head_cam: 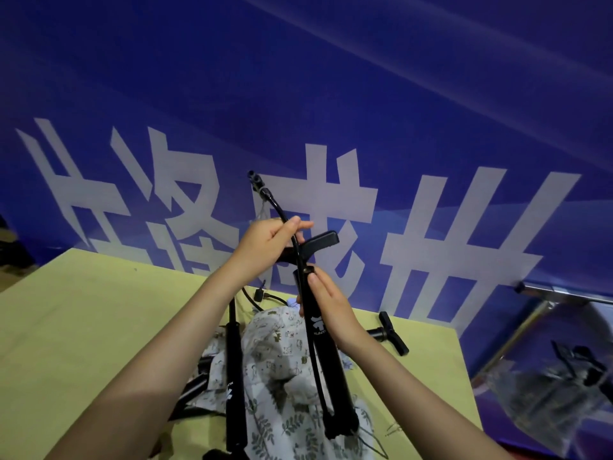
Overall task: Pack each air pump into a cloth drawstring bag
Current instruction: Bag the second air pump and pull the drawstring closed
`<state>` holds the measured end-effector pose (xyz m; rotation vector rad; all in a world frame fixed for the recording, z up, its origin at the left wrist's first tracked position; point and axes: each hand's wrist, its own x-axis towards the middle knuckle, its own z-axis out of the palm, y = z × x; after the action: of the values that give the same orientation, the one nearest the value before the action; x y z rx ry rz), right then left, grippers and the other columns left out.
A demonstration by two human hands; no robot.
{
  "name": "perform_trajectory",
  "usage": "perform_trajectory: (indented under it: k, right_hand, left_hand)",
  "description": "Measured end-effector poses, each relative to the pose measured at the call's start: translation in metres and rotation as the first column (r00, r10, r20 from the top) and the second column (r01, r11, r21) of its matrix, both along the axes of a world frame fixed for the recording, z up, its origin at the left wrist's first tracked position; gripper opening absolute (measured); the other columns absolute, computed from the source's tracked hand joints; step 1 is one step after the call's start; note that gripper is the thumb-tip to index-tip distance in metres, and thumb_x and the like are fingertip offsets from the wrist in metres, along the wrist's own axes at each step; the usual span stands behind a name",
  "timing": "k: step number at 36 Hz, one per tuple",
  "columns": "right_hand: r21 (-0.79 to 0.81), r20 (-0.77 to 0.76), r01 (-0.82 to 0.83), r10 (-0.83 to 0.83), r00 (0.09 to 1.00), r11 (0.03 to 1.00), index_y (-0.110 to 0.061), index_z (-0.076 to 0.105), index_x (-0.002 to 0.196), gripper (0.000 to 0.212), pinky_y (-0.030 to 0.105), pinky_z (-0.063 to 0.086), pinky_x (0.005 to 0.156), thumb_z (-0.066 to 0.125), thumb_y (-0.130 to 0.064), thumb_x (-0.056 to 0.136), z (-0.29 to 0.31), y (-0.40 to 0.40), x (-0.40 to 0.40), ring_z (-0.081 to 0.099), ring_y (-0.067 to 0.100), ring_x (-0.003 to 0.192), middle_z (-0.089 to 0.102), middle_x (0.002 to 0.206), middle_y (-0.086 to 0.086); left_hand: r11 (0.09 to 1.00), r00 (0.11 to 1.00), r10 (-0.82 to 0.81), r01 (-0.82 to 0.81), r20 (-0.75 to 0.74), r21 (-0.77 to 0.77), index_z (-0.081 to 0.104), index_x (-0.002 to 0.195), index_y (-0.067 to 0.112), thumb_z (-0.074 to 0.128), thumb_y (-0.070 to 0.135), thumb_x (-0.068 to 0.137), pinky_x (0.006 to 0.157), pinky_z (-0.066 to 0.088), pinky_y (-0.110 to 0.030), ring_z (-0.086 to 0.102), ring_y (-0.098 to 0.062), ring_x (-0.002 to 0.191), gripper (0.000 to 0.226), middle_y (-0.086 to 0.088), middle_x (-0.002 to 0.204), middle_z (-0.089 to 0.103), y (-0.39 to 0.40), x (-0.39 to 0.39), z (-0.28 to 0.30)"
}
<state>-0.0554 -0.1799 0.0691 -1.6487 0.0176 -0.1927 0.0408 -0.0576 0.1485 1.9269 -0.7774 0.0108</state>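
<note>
Gripping the black air pump (323, 330) by its barrel, the right hand (331, 310) holds it upright above the patterned cloth bags (285, 366) while the left hand (268, 244) pinches its hose (292, 227) (apparently tidying it for bagging).

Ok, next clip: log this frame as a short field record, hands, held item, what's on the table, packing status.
left hand: left hand pinches the hose of the held pump
right hand: right hand grips the barrel of the held pump
held pump: raised above the table, not yet bagged
table: yellow table with printed cloth bags, a second pump, a third pump at right
backdrop: blue banner
</note>
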Motion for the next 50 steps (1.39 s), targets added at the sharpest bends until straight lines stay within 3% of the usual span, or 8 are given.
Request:
perform_trajectory:
  k: [9, 14, 21, 30, 36, 41, 44, 50]
  right_hand:
    - [0.020, -0.014, -0.002, 0.002, 1.000, 1.000, -0.015, 0.053, 0.101, 0.023, 0.031, 0.050, 0.073, 0.047, -0.037, 0.099, 0.002, 0.002, -0.007, 0.061, 0.016, 0.072, 0.057, 0.078, 0.004]
    - [-0.002, 0.045, 0.054, -0.054, 0.998, 0.999, -0.024, 0.047, 0.118, 0.017, 0.032, 0.049, 0.064, 0.042, -0.030, 0.102, 0.005, 0.004, -0.003, 0.055, 0.016, 0.062, 0.053, 0.070, 0.008]
    - [0.076, 0.034, 0.146, -0.149, 0.988, 0.986, -0.018, 0.055, 0.083, 0.026, 0.031, 0.042, 0.053, 0.041, -0.027, 0.103, 0.006, -0.005, -0.004, 0.048, 0.019, 0.050, 0.053, 0.061, 0.003]
    - [0.305, -0.044, 0.230, -0.228, 0.973, 0.924, -0.005, 0.054, 0.089, 0.033, 0.030, 0.046, 0.054, 0.045, -0.035, 0.100, -0.002, -0.025, -0.003, 0.051, 0.020, 0.053, 0.055, 0.068, 0.009]
    - [0.529, -0.113, 0.384, -0.386, 0.915, 0.756, -0.008, 0.053, 0.090, 0.038, 0.032, 0.048, 0.060, 0.046, -0.045, 0.098, 0.002, -0.057, 0.002, 0.055, 0.020, 0.058, 0.057, 0.067, 0.006]
    - [0.601, -0.137, 0.454, -0.475, 0.869, 0.658, -0.008, 0.052, 0.092, 0.037, 0.029, 0.052, 0.059, 0.041, -0.041, 0.101, 0.014, -0.081, -0.009, 0.056, 0.017, 0.056, 0.055, 0.067, 0.005]
    - [0.562, -0.162, 0.504, -0.510, 0.844, 0.655, -0.008, 0.054, 0.092, 0.038, 0.028, 0.053, 0.058, 0.041, -0.042, 0.101, 0.009, -0.088, -0.015, 0.057, 0.016, 0.057, 0.056, 0.068, 0.005]
    - [0.577, -0.175, 0.545, -0.560, 0.810, 0.608, -0.007, 0.055, 0.098, 0.034, 0.031, 0.054, 0.065, 0.047, -0.040, 0.099, -0.012, -0.093, -0.041, 0.063, 0.019, 0.063, 0.060, 0.075, 0.007]
  left_hand:
    - [0.999, 0.990, 0.033, -0.038, -0.135, -0.033, 0.075, 0.083, 0.025, 0.045, 0.037, 0.100, 0.101, 0.047, -0.039, 0.065, -0.002, 0.100, 0.037, 0.015, 0.096, 0.072, -0.007, -0.007, -0.021]
    - [0.999, 0.987, 0.032, -0.035, -0.155, -0.012, 0.076, 0.093, 0.027, 0.046, 0.041, 0.099, 0.098, 0.048, -0.033, 0.065, -0.003, 0.100, 0.033, 0.012, 0.098, 0.073, -0.015, -0.012, -0.029]
    - [0.988, 0.912, -0.032, -0.034, -0.409, -0.152, 0.077, 0.097, 0.019, 0.033, 0.042, 0.103, 0.076, 0.056, -0.031, 0.069, -0.025, 0.089, 0.050, -0.008, 0.091, 0.076, -0.021, -0.021, -0.030]
    - [0.941, 0.799, -0.085, -0.132, -0.595, -0.313, 0.068, 0.103, 0.010, 0.026, 0.046, 0.103, 0.075, 0.059, -0.035, 0.070, -0.023, 0.076, 0.055, -0.012, 0.091, 0.071, -0.032, -0.020, -0.054]
    - [0.988, 0.722, -0.150, 0.141, -0.675, -0.069, 0.061, 0.118, 0.014, 0.019, 0.050, 0.100, 0.076, 0.054, -0.031, 0.066, -0.020, 0.081, 0.058, -0.007, 0.094, 0.067, -0.030, -0.044, -0.093]
    - [0.865, 0.610, -0.275, 0.495, -0.743, 0.087, 0.061, 0.115, 0.025, 0.015, 0.064, 0.095, 0.085, 0.054, -0.034, 0.070, -0.023, 0.090, 0.064, -0.005, 0.101, 0.072, -0.024, -0.082, -0.109]
    - [0.866, 0.541, -0.283, 0.499, -0.792, 0.032, 0.059, 0.122, 0.014, 0.018, 0.066, 0.094, 0.082, 0.055, -0.036, 0.067, -0.031, 0.086, 0.072, -0.011, 0.093, 0.070, -0.029, -0.094, -0.117]
    - [0.895, 0.618, -0.271, 0.445, -0.738, 0.043, 0.060, 0.115, 0.016, 0.029, 0.057, 0.098, 0.064, 0.049, -0.032, 0.059, -0.022, 0.062, 0.054, -0.006, 0.074, 0.061, -0.040, -0.104, -0.135]
